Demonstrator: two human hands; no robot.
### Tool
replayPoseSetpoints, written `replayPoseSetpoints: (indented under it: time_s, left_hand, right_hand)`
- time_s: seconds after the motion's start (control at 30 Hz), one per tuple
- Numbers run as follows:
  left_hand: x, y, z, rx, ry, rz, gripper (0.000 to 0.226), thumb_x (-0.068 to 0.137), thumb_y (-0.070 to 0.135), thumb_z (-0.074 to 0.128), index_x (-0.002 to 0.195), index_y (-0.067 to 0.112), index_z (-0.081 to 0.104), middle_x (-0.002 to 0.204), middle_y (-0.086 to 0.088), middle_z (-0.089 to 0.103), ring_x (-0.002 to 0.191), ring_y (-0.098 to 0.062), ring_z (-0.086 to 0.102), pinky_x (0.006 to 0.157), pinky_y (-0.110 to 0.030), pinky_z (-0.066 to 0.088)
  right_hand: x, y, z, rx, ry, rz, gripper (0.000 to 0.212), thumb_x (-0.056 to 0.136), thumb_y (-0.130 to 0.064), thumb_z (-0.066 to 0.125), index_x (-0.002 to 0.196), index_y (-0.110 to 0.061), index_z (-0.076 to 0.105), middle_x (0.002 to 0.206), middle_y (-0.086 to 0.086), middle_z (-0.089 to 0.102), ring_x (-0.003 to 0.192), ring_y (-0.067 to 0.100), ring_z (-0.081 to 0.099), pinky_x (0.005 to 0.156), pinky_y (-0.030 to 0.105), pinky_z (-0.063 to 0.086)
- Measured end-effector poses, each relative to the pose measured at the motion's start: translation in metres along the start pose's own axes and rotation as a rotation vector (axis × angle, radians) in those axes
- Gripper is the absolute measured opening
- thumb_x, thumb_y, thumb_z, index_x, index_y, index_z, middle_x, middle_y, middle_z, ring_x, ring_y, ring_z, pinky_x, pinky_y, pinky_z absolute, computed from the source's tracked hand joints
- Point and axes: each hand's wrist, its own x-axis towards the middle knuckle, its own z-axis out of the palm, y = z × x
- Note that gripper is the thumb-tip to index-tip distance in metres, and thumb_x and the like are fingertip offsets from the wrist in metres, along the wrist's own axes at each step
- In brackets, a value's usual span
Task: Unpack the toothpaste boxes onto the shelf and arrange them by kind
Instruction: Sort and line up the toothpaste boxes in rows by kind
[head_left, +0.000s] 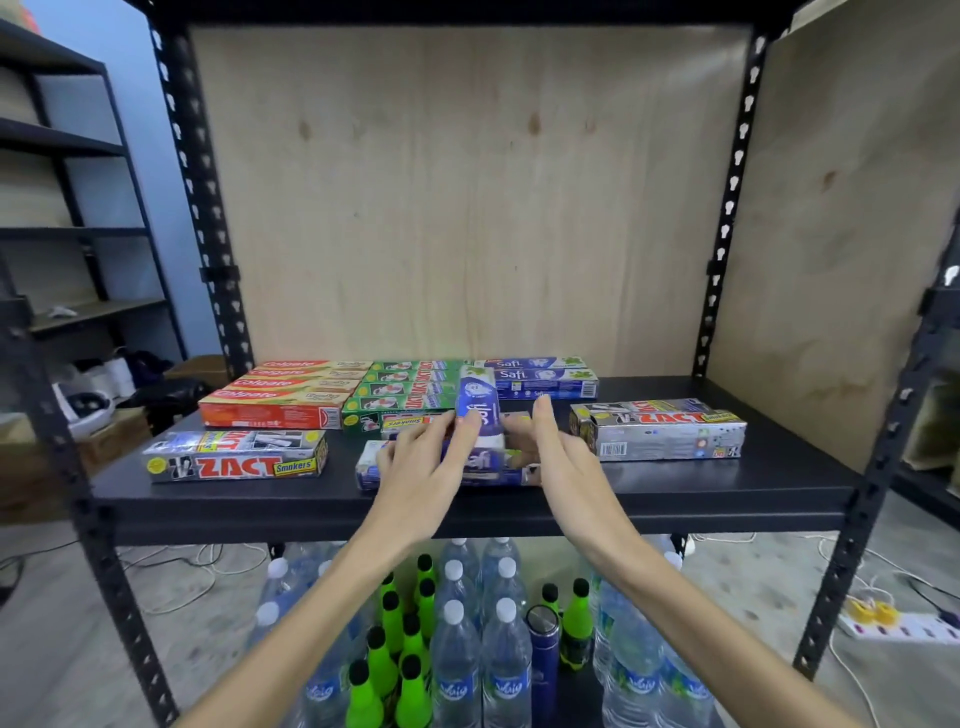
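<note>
My left hand (415, 457) pinches a purple Safi box (478, 410) between thumb and fingers, holding it upright and tilted over the middle of the shelf (675, 483). My right hand (556, 457) is just right of it, fingers straight and together, palm facing the box; I cannot tell whether it touches. Under both hands lies another Safi box (483, 465), flat near the front edge, with a small Smokers box (410, 423) just behind it. At the far side sit three rows: red Colgate boxes (280, 400) on the left, green Zact boxes (400, 392) in the middle, blue Safi boxes (545, 376) on the right. A silver Zact box (236, 457) lies near left, another (660, 428) at the right. Below the shelf stand water bottles (457, 665) and green bottles (413, 691).
</note>
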Motion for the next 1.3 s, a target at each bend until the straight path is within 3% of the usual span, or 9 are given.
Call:
replayPoseSetpoints:
  time_s: [0.13,0.27,0.4,0.5,0.6,0.7,0.9,1.07,1.3]
  left_hand:
    - [0.011,-0.008,-0.017,0.297,-0.008,0.051,0.088,0.076,0.092,0.031,0.140,0.035,0.048,0.126,0.016,0.044,0.135,-0.010,0.028,0.104,-0.030,0.016]
    - [0.028,-0.023,-0.037,0.470,-0.103,0.128,0.097,0.067,0.092,0.034,0.142,0.033,0.047,0.129,0.014,0.047,0.125,-0.009,0.031,0.098,-0.030,0.021]
    - [0.039,-0.031,-0.061,0.279,-0.154,0.146,0.064,0.079,0.058,0.069,0.135,0.030,0.056,0.121,0.022,0.060,0.108,0.007,0.055,0.090,-0.013,0.044]
    - [0.049,-0.038,-0.075,0.257,-0.177,0.158,0.047,0.086,0.035,0.072,0.129,0.040,0.055,0.115,0.027,0.062,0.102,0.010,0.058,0.077,-0.008,0.046]
    - [0.055,-0.046,-0.080,0.285,-0.201,0.194,0.046,0.089,0.035,0.070,0.129,0.048,0.051,0.126,0.029,0.055,0.110,0.017,0.051,0.084,-0.009,0.043]
    - [0.060,-0.053,-0.082,0.315,-0.148,0.219,0.045,0.087,0.049,0.069,0.129,0.051,0.051,0.131,0.025,0.051,0.118,0.008,0.047,0.097,-0.021,0.038]
    - [0.084,-0.043,-0.077,0.275,-0.117,0.176,0.048,0.081,0.055,0.071,0.125,0.046,0.057,0.118,0.033,0.053,0.103,0.010,0.054,0.079,-0.013,0.043]
    - [0.150,-0.028,-0.043,0.109,-0.067,0.197,0.043,0.080,0.037,0.082,0.119,0.034,0.064,0.114,0.017,0.067,0.097,0.008,0.061,0.087,-0.014,0.049]
    - [0.218,-0.022,0.023,0.203,-0.275,0.142,0.038,0.086,0.035,0.077,0.120,0.032,0.063,0.115,0.016,0.063,0.109,-0.002,0.060,0.102,-0.026,0.048]
  right_hand:
    - [0.011,0.005,0.000,0.104,-0.074,0.006,0.038,0.102,-0.019,0.035,0.122,-0.031,0.066,0.111,-0.010,0.074,0.103,0.012,0.067,0.088,0.028,0.050]
    - [0.032,0.012,-0.016,0.117,-0.193,0.053,0.055,0.087,0.013,0.038,0.126,-0.022,0.051,0.109,-0.002,0.076,0.098,0.014,0.068,0.083,0.026,0.051]
    - [0.059,0.021,-0.029,-0.199,-0.073,-0.155,0.041,0.095,-0.002,0.052,0.126,-0.029,0.049,0.115,-0.009,0.068,0.100,0.015,0.063,0.085,0.031,0.052]
    - [0.084,0.022,-0.041,-0.467,-0.009,-0.269,0.059,0.092,-0.027,0.069,0.141,-0.034,0.037,0.135,-0.010,0.049,0.125,0.008,0.042,0.100,0.026,0.039]
    - [0.106,0.023,-0.050,-0.504,-0.106,-0.224,0.080,0.086,-0.042,0.074,0.151,-0.034,0.029,0.148,-0.007,0.044,0.134,0.009,0.040,0.108,0.033,0.039]
    - [0.116,0.025,-0.057,-0.524,-0.143,-0.231,0.072,0.085,-0.039,0.076,0.147,-0.032,0.039,0.134,-0.008,0.058,0.113,0.000,0.057,0.090,0.021,0.048]
    - [0.137,0.031,-0.078,-0.495,-0.096,-0.268,0.064,0.078,-0.038,0.083,0.133,-0.036,0.051,0.110,-0.009,0.062,0.092,0.004,0.063,0.070,0.007,0.044]
    - [0.173,0.041,-0.116,-0.520,0.034,-0.246,0.060,0.074,-0.040,0.085,0.125,-0.036,0.056,0.106,-0.007,0.063,0.088,0.009,0.065,0.082,0.023,0.052]
    - [0.215,0.077,-0.157,-0.631,-0.041,-0.007,0.056,0.074,-0.036,0.087,0.121,-0.027,0.060,0.115,-0.002,0.064,0.100,0.013,0.062,0.089,0.030,0.052]
